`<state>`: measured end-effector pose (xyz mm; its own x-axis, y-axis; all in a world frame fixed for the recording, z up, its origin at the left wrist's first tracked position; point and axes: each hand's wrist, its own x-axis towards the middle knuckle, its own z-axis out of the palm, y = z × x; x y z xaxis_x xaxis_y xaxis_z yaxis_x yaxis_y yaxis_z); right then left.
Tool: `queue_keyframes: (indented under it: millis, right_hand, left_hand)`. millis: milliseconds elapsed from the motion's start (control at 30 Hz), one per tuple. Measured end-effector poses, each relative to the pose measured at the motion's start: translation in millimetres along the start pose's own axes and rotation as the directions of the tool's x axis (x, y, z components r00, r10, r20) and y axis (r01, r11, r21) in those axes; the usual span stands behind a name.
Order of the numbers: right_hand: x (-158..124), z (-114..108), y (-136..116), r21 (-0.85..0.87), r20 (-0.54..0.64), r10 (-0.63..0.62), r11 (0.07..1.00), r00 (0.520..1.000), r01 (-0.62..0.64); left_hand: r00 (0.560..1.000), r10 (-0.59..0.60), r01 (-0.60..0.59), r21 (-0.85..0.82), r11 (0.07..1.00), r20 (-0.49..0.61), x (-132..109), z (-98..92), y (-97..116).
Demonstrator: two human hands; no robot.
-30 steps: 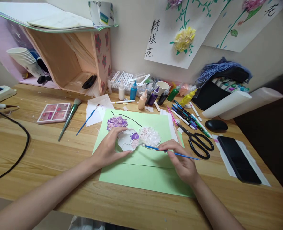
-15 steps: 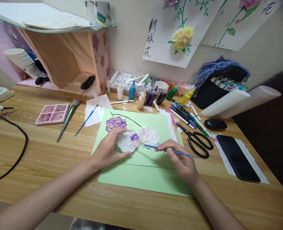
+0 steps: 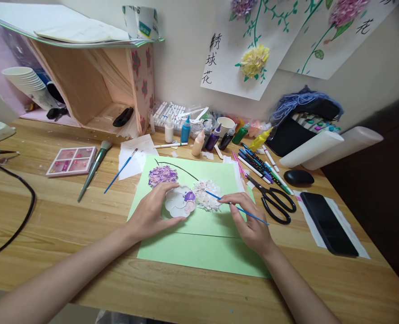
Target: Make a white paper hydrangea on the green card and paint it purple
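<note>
My left hand (image 3: 148, 209) grips a palette (image 3: 175, 204) by its rim over green paper (image 3: 199, 254) while my right hand (image 3: 251, 222) pinches a blue brush (image 3: 212, 194) low on its handle, tip at a fragile-looking white flower (image 3: 206, 203); the brush seems light, stiff, best held there

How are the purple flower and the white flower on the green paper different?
The purple flower mixes purple and pink; the white flower is mostly white with pale pink hints. The purple flower is beside the left hand; the brush partly covers the white flower. Both look ruffled and lie on the green paper.
</note>
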<state>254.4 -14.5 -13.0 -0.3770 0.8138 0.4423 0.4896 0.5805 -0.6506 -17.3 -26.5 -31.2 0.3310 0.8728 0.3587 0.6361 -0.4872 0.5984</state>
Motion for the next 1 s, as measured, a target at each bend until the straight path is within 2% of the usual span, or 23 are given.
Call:
queue_keyframes:
  millis: [100, 233, 400, 533, 767, 933, 1000]
  right_hand:
    - [-0.4, 0.3, 1.1, -0.019, 0.042, -0.031, 0.999, 0.999, 0.032]
    - [-0.6, 0.0, 1.6, -0.033, -0.021, -0.027, 0.999, 0.999, 0.026]
    - [-0.6, -2.5, 2.9, -0.010, 0.035, -0.046, 0.999, 0.998, 0.046]
    - [-0.9, -9.7, 9.6, -0.005, -0.088, 0.023, 1.000, 0.996, -0.024]
    - [-2.8, -20.5, 20.7, 0.032, -0.118, 0.160, 0.987, 0.980, -0.157]
    - [-3.0, -22.6, 19.8, 0.063, -0.086, 0.171, 0.984, 0.981, -0.166]
    - [-3.2, -23.0, 18.6, 0.082, -0.139, 0.193, 0.980, 0.971, -0.183]
  left_hand:
    - [1.000, 0.003, -0.003, -0.003, 1.000, -0.010, 0.5, 0.2, 0.6]
    - [1.000, 0.005, -0.005, -0.005, 1.000, -0.007, 0.3, 0.0, 0.7]
    - [1.000, -0.006, 0.006, -0.002, 1.000, 0.005, -0.8, -0.2, -0.2]
    - [1.000, 0.002, -0.002, 0.008, 1.000, 0.001, -0.7, -0.5, -0.2]
    - [1.000, 0.014, -0.014, 0.020, 1.000, 0.001, 0.5, -1.1, 0.3]
    - [1.000, -0.003, 0.004, 0.032, 0.999, -0.005, -0.6, -0.6, -0.3]
    - [1.000, -0.014, 0.014, 0.044, 0.999, -0.023, 0.9, -1.6, 1.3]
